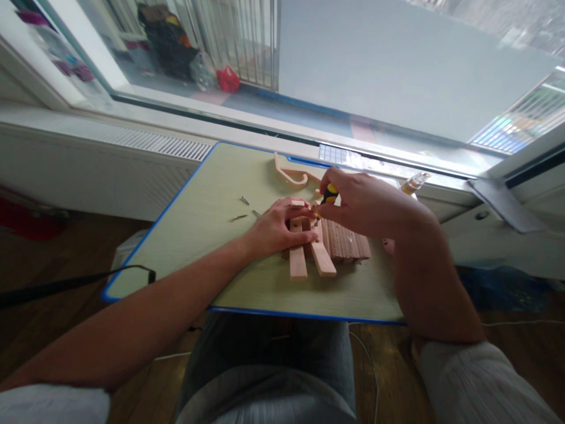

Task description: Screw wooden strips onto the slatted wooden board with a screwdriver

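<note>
My right hand [353, 200] is closed around a screwdriver [330, 193] with a yellow and black handle, its shaft pointing down at a small wooden assembly. My left hand [276, 228] grips that wooden assembly [298, 265], thumb on the near side and fingers on the far side. Two flat wooden strips stick out toward me from it. Beneath and to the right lies a piece of corrugated cardboard [353, 242]. Left of the assembly, several screws [245, 200] are scattered on the table. A curved wooden piece [293, 178] rests beyond my hands.
The pale green table [185, 235] has a blue edge and stands against the window sill. At the right back is a small clear bottle [415, 183]. A dark strap [132, 270] reaches over the table's left edge. A radiator [101, 165] runs along the wall at left.
</note>
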Tool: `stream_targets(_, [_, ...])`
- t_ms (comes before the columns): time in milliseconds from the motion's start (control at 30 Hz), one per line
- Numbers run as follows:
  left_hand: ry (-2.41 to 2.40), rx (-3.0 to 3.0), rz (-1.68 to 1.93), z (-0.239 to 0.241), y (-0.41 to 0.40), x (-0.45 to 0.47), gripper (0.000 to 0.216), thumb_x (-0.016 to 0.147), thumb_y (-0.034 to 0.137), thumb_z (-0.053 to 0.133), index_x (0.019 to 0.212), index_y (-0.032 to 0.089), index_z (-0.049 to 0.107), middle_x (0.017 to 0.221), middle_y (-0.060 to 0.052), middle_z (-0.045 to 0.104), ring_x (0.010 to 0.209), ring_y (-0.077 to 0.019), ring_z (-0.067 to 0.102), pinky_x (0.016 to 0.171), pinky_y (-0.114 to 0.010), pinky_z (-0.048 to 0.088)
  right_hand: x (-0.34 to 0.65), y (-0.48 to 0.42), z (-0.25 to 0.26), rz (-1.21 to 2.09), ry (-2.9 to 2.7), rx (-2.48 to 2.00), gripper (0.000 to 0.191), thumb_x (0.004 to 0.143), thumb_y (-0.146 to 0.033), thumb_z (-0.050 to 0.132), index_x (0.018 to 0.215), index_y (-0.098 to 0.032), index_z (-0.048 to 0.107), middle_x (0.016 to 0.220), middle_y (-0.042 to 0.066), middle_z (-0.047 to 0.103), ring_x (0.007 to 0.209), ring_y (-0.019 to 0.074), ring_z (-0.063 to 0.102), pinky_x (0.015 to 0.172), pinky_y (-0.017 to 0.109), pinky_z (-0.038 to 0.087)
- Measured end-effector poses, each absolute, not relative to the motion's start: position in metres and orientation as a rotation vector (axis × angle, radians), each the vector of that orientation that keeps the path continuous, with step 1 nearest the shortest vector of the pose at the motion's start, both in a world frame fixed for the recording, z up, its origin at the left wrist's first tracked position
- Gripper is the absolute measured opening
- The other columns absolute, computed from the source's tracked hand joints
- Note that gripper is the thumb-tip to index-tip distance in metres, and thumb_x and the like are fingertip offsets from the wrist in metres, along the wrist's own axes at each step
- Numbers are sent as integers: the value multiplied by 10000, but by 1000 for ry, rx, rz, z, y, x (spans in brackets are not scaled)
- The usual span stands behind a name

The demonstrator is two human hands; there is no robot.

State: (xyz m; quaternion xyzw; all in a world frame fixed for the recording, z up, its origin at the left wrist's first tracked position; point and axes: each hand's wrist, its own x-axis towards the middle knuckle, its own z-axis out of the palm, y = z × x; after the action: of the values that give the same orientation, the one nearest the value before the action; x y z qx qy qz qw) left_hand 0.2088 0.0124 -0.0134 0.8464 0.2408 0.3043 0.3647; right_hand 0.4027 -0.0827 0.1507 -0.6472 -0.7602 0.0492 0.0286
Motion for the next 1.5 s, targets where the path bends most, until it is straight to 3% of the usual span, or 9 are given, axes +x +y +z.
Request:
stream_targets(167, [609, 2137, 790, -14, 12, 209, 500, 816, 538, 920, 1227, 267, 841, 1454, -104, 716, 1416, -335, 648, 1301, -548, 483, 405, -84, 149, 227, -2405, -1841, 330, 989, -351, 574, 1255, -173, 652, 1140, 145, 764, 962, 250, 659, 796, 353, 432])
stream_targets(433, [609, 2128, 793, -14, 12, 208, 492, 811, 544, 926, 1213, 269, 854, 1453, -106, 708, 1423, -335, 645, 1319, -554, 462, 399, -86, 151, 149, -2422, -1764, 195, 942, -211, 546, 1091, -195, 671, 965, 95, 746, 849, 213, 610, 745, 333, 396])
stream_targets(767, [608, 2187, 744, -11, 14, 208, 508, 824, 568, 905, 1239, 280, 851, 1455, -104, 702, 1417, -338, 640, 1297, -543, 475, 397, -83, 150, 11, -2357, -1866, 198, 961, -343, 607, 1040, -221, 742, 901, 73, 756, 778, 207, 594, 700, 353, 327])
stream_targets(1200, [616, 2195, 769, -13, 15, 209, 509, 821, 576, 903, 1234, 283, 848, 1464, -95, 703, 1406, -330, 641, 1291, -517, 485, 386, -85, 149, -58, -2332, -2049, 267, 1008, -372, 562, 1159, -196, 694, 998, 141, 791, 778, 233, 619, 665, 373, 284])
stream_targets(1333, [628, 2204, 737, -9, 15, 208, 498, 825, 560, 901, 1231, 276, 848, 1466, -106, 704, 1414, -344, 641, 1299, -543, 479, 392, -86, 149, 98, -2409, -1874, 175, 942, -271, 596, 1093, -203, 655, 1077, 123, 770, 883, 227, 628, 713, 354, 359])
stream_targets(1500, [629, 2192, 733, -7, 15, 208, 522, 819, 580, 906, 1224, 257, 841, 1477, -123, 704, 1384, -348, 669, 1288, -555, 493, 394, -86, 147, 209, -2460, -1740, 209, 886, -135, 541, 1054, -200, 647, 1071, 101, 758, 909, 214, 632, 743, 344, 393])
